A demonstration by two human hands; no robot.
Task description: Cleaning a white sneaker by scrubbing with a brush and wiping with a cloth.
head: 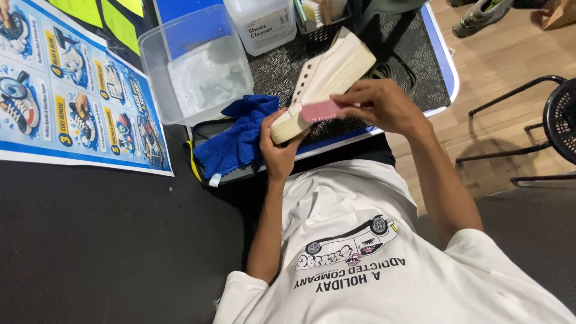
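A white platform sneaker is held up on its side over the table edge. My left hand grips its lower end from below. My right hand holds a small pink block and presses it against the cream sole of the sneaker. A crumpled blue cloth lies on the table just left of my left hand.
A clear plastic tub with cloudy water stands behind the cloth. A white jug and a black basket with brushes stand at the back. An illustrated poster lies at left. A black chair and another shoe are at right.
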